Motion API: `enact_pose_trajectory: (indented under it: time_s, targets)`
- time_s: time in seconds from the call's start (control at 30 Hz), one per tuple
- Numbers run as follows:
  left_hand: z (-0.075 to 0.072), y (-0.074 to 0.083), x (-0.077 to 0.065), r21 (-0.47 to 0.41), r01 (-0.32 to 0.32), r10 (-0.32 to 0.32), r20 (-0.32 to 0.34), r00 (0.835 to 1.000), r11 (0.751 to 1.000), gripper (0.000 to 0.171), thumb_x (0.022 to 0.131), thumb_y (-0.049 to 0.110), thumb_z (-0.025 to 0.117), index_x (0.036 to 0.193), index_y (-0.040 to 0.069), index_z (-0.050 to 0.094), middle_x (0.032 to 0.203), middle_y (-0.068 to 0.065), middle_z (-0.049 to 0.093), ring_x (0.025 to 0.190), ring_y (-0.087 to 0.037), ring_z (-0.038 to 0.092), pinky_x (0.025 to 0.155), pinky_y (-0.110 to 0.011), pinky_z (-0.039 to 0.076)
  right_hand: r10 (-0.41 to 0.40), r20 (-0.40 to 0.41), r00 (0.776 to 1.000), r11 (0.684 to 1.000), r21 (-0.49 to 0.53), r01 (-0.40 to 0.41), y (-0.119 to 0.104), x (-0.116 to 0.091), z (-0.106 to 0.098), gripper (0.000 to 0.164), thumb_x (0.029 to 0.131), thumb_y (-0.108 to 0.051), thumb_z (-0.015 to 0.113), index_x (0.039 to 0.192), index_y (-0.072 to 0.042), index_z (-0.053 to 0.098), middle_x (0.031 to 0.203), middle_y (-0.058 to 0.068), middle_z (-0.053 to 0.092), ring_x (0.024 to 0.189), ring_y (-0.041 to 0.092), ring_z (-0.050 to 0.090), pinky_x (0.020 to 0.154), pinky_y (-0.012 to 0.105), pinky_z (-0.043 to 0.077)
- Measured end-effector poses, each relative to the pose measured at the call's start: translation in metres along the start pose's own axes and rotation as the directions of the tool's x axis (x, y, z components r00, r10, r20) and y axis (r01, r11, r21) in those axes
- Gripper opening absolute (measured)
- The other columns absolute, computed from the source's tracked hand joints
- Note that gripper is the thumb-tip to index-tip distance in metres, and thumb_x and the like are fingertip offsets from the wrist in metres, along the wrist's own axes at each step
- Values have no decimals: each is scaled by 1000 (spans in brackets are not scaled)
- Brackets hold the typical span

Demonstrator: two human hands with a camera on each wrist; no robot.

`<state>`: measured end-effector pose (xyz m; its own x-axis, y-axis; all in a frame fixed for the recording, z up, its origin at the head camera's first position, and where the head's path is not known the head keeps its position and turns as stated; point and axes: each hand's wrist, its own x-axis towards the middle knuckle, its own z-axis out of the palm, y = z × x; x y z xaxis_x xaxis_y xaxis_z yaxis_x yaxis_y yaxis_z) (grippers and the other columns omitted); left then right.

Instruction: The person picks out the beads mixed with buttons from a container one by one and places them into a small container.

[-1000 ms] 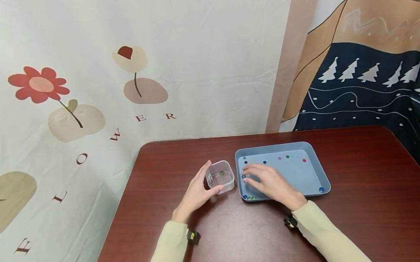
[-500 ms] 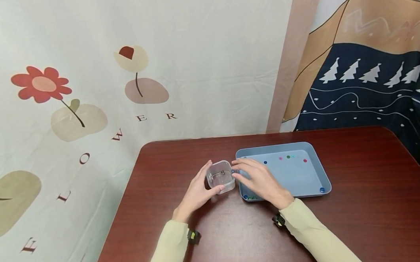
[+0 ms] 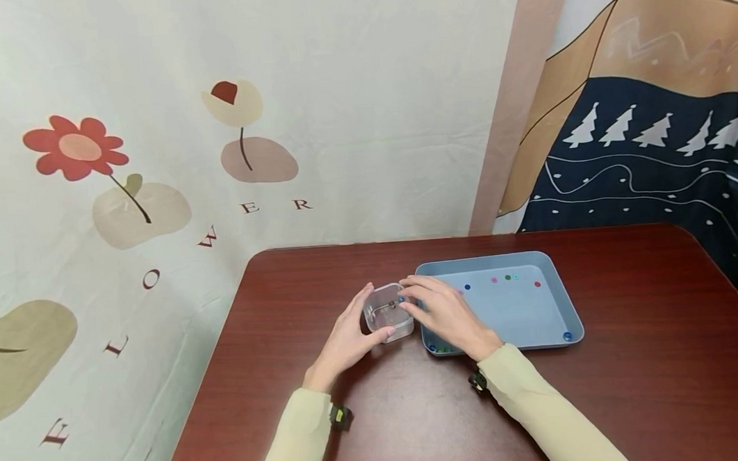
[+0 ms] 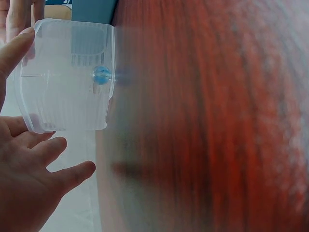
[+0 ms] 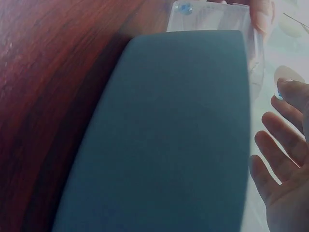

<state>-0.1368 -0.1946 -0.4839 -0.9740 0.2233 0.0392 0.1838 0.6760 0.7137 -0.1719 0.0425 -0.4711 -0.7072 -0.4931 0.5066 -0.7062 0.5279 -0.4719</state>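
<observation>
A: Edges and room?
B: I read the box (image 4: 53, 101) upright on the table (image 3: 397, 417), just left of the tray (image 3: 523, 313); the table extends left of the box and along the near side of both; a blue bead (image 4: 101, 75) lies inside the box.
A: Hands?
B: Left hand (image 3: 347, 337): spread round the box, holding it, thumb on the near side; right hand (image 3: 446, 313): palm down across the tray's left edge, thumb and forefinger pinching a small bead (image 5: 280, 96) at the box's right rim; rim contact, I cannot tell.
</observation>
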Motion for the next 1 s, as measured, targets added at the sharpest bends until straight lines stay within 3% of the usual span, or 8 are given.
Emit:
enact_pose_trajectory:
  time_s: [0.53, 1.0]
  targets:
    - [0, 1, 0, 3, -4, 4, -9, 1000, 1000, 96, 89, 46, 80, 163, 9, 32, 168, -4, 31, 151, -28, 36, 118, -54, 34, 51, 53, 997, 998, -39, -49, 11, 4, 10, 18, 93, -16, 80, 109, -8, 78, 132, 11, 68, 132, 35, 57, 109, 50, 46]
    - [1, 0, 1, 20, -34, 34, -20, 999, 999, 95, 89, 44, 81, 162, 7, 33, 167, -7, 34, 150, -29, 37, 118, -54, 34, 146, 67, 987, 987, 57, -150, 10, -12, -10, 47, 101, -30, 70, 140, -5, 64, 151, 10, 56, 147, 32, 42, 117, 57, 35]
